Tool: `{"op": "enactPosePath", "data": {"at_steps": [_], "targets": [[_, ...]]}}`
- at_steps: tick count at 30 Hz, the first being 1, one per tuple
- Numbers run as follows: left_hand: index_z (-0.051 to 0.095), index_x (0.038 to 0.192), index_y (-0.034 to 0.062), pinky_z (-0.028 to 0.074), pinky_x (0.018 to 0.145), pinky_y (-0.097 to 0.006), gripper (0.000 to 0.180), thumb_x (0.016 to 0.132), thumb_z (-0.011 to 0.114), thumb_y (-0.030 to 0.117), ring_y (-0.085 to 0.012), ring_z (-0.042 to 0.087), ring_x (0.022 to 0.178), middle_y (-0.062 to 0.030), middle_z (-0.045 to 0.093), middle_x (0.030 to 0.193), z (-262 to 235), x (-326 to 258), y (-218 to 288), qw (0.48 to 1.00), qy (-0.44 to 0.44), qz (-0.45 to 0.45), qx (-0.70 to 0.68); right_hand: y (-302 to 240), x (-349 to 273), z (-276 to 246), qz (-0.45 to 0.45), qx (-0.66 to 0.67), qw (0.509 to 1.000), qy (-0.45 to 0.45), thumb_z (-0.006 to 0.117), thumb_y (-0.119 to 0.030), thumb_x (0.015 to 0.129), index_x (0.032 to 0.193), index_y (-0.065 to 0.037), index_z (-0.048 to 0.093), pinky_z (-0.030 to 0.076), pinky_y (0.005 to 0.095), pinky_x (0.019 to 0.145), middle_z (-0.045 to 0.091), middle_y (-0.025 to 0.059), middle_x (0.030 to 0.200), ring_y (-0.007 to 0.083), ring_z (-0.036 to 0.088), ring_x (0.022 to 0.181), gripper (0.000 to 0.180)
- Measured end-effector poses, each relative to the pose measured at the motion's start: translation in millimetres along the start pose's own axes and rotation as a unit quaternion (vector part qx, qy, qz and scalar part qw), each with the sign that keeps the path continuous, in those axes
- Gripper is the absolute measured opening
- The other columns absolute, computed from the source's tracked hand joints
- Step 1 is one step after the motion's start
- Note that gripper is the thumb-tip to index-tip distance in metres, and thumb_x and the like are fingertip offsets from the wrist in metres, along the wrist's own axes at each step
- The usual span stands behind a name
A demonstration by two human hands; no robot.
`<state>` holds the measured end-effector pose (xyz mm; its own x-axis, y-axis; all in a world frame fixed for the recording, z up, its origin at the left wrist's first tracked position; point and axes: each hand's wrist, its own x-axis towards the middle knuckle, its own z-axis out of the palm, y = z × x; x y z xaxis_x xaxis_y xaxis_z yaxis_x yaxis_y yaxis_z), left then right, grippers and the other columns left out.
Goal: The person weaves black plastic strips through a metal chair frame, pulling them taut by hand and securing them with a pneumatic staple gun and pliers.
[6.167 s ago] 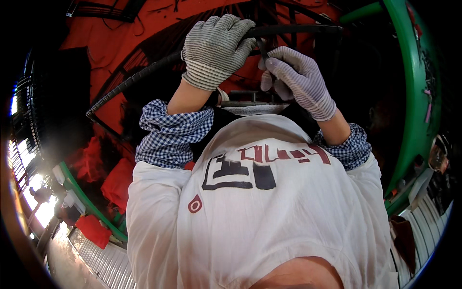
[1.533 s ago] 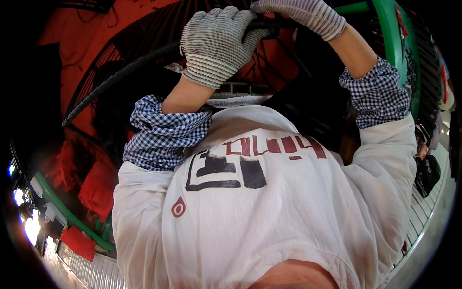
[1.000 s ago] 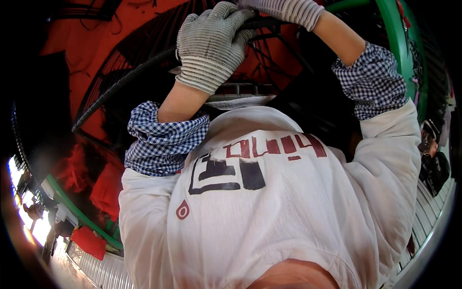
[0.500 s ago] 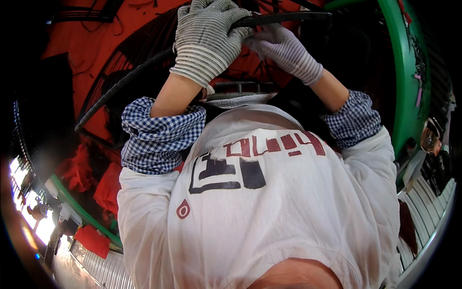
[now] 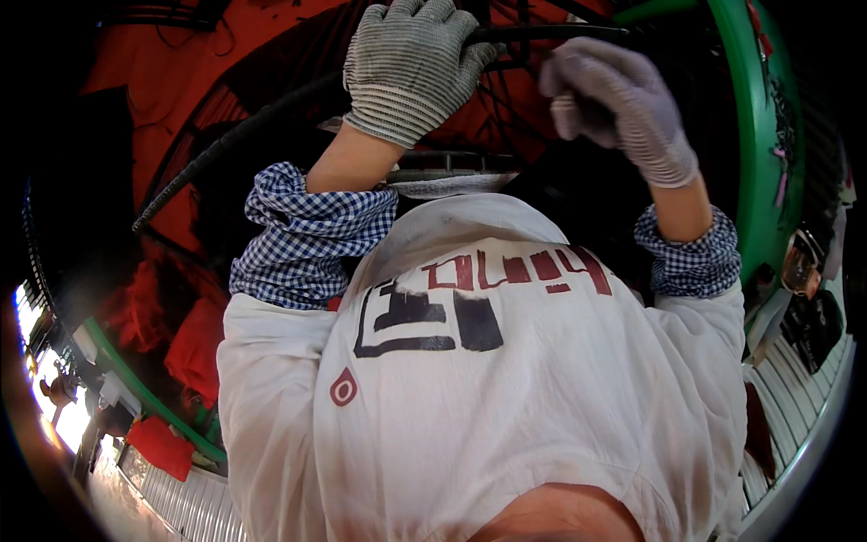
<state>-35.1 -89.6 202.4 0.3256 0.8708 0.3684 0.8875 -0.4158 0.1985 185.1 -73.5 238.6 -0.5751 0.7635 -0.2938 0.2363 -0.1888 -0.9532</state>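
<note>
Black cable (image 5: 235, 135) gripped in left hand (image 5: 411, 63); right hand (image 5: 614, 104) beside it, fingers curled, empty.

A red-orange panel (image 5: 172, 81) fills the upper left behind everything, partly in deep shadow. A thick green curved frame (image 5: 754, 154) arcs down the right side, and a thinner green rail (image 5: 149, 397) runs along the lower left. Corrugated metal sheeting (image 5: 185, 506) lies below it. Bright daylight glares at the far left edge (image 5: 36, 361).
</note>
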Motion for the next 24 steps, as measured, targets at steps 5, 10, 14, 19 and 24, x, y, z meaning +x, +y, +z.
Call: {"op": "enactPosePath", "data": {"at_steps": [5, 10, 14, 19, 24], "targets": [[0.066, 0.085, 0.009, 0.041, 0.075, -0.039, 0.019, 0.08, 0.07, 0.027, -0.0254, 0.056, 0.083, -0.0068, 0.058, 0.083, -17.0, -3.6, -7.8, 1.0, 0.004, 0.0, -0.01, -32.5, 8.0, -12.6, -0.093, -0.234, 0.954, 0.165, 0.069, -0.009, 0.085, 0.106, -0.003, 0.068, 0.054, 0.0326, 0.068, 0.066, 0.0116, 0.089, 0.028, 0.066, 0.079, 0.022], [0.065, 0.088, 0.0081, 0.041, 0.076, -0.039, 0.021, 0.08, 0.069, 0.027, -0.0261, 0.055, 0.085, -0.0085, 0.057, 0.086, -19.8, -3.1, -8.8, 1.0, 0.016, 0.017, -0.001, -31.0, 46.8, 9.3, -0.321, -0.416, 0.851, 0.018, 0.073, -0.006, 0.083, 0.1, -0.004, 0.068, 0.054, 0.0325, 0.066, 0.067, 0.0112, 0.084, 0.0292, 0.067, 0.075, 0.017], [0.067, 0.096, 0.007, 0.041, 0.076, -0.04, 0.025, 0.08, 0.068, 0.027, -0.0265, 0.055, 0.086, -0.0084, 0.057, 0.087, -14.9, -1.9, -10.0, 1.0, 0.03, 0.003, 0.002, -26.0, 87.7, 9.5, -0.201, -0.231, 0.952, 0.006, 0.063, 0.0, 0.088, 0.094, 0.003, 0.069, 0.055, 0.0277, 0.07, 0.073, 0.01, 0.085, 0.0166, 0.068, 0.073, 0.009], [0.066, 0.101, 0.0069, 0.042, 0.077, -0.039, 0.028, 0.081, 0.069, 0.027, -0.0263, 0.057, 0.089, -0.0089, 0.061, 0.094, 4.6, -13.8, -19.3, 0.996, 0.082, 0.003, -0.017, -15.1, 117.0, -8.3, -0.035, -0.228, 0.973, -0.016, 0.07, -0.011, 0.09, 0.091, 0.001, 0.073, 0.048, 0.0251, 0.058, 0.068, 0.005, 0.072, 0.0119, 0.061, 0.063, 0.012], [0.065, 0.117, 0.0193, 0.046, 0.088, -0.042, 0.044, 0.078, 0.077, 0.036, -0.0245, 0.06, 0.103, -0.0041, 0.063, 0.112, 8.7, -50.4, -58.8, 0.983, 0.132, -0.065, 0.111, -5.9, 129.6, -7.1, 0.047, -0.172, 0.984, 0.015, 0.073, -0.018, 0.09, 0.089, 0.001, 0.074, 0.043, 0.0256, 0.053, 0.066, 0.0033, 0.068, 0.0103, 0.058, 0.06, 0.019]]}}
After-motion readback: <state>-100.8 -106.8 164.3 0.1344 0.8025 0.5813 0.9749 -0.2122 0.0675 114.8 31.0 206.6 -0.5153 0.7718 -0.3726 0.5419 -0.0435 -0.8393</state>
